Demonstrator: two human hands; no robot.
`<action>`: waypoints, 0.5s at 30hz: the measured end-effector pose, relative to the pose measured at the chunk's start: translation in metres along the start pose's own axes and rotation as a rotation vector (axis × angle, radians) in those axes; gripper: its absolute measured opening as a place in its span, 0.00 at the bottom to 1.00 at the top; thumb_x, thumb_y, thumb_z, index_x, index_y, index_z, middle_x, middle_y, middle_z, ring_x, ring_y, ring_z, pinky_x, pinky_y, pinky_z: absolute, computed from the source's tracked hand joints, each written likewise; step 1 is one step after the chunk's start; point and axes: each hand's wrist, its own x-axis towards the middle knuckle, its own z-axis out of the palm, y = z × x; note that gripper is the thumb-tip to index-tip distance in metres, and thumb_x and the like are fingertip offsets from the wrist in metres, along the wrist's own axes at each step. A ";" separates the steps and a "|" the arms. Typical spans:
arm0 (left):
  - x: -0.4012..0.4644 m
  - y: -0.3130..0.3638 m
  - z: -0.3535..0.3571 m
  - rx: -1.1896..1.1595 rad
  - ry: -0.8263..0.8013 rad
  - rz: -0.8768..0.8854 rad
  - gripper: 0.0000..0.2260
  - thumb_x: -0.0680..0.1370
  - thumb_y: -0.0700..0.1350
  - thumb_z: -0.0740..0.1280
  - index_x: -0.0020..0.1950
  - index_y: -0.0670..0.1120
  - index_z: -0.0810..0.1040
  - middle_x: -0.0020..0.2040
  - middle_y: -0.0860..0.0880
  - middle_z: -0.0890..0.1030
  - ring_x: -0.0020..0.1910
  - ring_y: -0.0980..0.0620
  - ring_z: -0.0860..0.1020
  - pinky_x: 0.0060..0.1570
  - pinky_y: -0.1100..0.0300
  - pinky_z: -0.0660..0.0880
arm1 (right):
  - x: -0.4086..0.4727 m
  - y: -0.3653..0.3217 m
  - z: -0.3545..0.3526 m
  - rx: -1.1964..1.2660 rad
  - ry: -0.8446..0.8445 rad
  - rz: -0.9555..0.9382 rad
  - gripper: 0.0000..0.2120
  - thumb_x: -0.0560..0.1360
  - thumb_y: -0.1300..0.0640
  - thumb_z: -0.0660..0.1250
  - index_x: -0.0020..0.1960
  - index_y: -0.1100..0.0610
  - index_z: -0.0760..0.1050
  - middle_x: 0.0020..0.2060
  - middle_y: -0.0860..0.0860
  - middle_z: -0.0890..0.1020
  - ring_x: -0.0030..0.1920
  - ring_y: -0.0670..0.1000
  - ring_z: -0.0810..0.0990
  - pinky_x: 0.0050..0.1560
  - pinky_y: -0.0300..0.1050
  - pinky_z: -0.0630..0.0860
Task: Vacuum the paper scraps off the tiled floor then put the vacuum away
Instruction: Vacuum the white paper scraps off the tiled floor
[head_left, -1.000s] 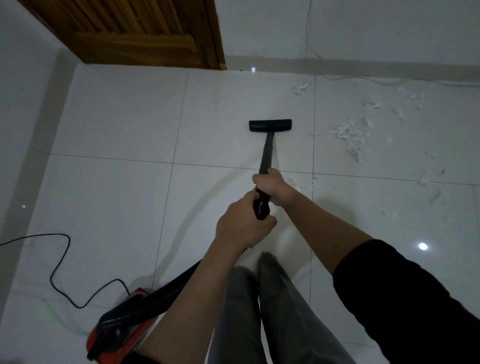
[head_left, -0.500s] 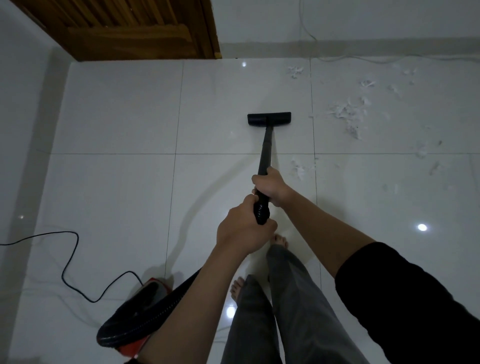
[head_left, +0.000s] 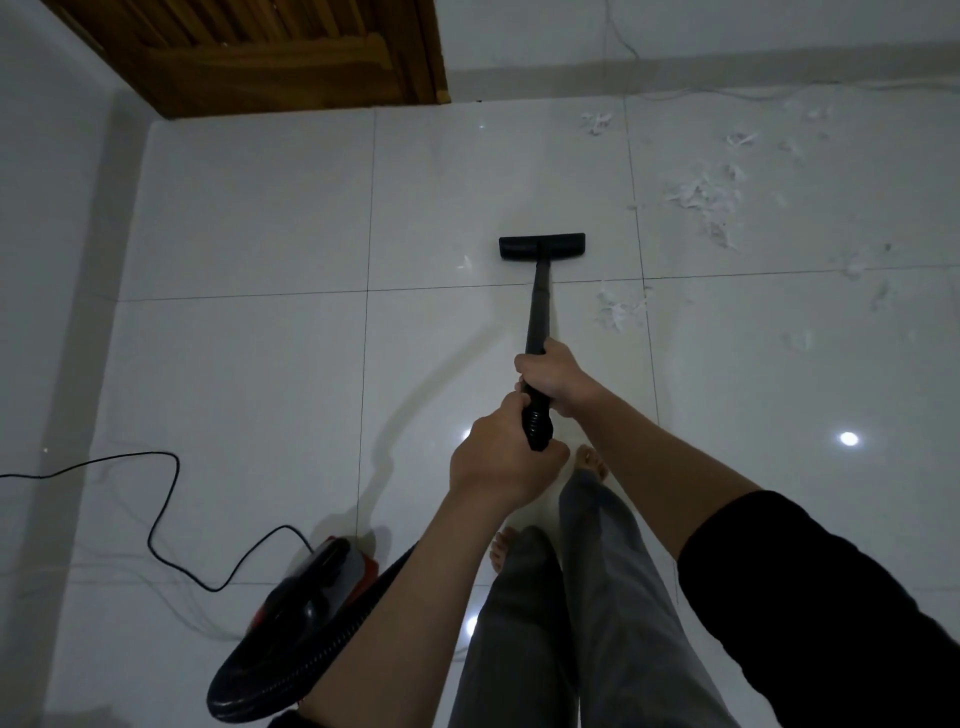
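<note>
paper scraps (head_left: 701, 200) still litter the tiles right of the nozzle (head_left: 542, 246). nozzle drawn back slightly since a second ago, none collected. right hand (head_left: 553, 375) grips the wand (head_left: 537, 306), left hand (head_left: 506, 460) wraps the hose cuff. vacuum (head_left: 311, 597) trails behind-left. sweep right next, likely.

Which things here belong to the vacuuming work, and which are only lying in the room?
Belong to the job:
vacuum wand, gripped by left hand and right hand
floor nozzle
hose
vacuum body
power cord
paper scraps

Only lying about:
wooden door
thin white cable
</note>
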 end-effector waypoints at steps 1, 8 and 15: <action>-0.003 -0.004 0.002 -0.001 -0.004 0.001 0.21 0.73 0.50 0.66 0.65 0.51 0.68 0.45 0.54 0.76 0.36 0.52 0.76 0.31 0.64 0.66 | -0.002 0.005 0.002 0.001 0.001 0.004 0.16 0.76 0.65 0.60 0.64 0.63 0.66 0.38 0.56 0.73 0.31 0.51 0.75 0.35 0.46 0.75; -0.020 -0.019 0.018 0.008 -0.013 -0.020 0.20 0.73 0.50 0.66 0.63 0.51 0.68 0.44 0.53 0.77 0.38 0.51 0.77 0.34 0.61 0.69 | -0.015 0.031 0.006 0.004 0.003 0.003 0.17 0.77 0.66 0.60 0.65 0.64 0.65 0.36 0.56 0.73 0.31 0.51 0.75 0.34 0.45 0.74; -0.039 -0.022 0.034 -0.001 0.010 -0.029 0.18 0.73 0.50 0.66 0.62 0.52 0.69 0.44 0.53 0.77 0.38 0.54 0.75 0.31 0.62 0.66 | -0.029 0.047 0.001 -0.003 -0.011 0.004 0.17 0.77 0.65 0.60 0.65 0.63 0.66 0.36 0.55 0.73 0.31 0.51 0.75 0.34 0.44 0.75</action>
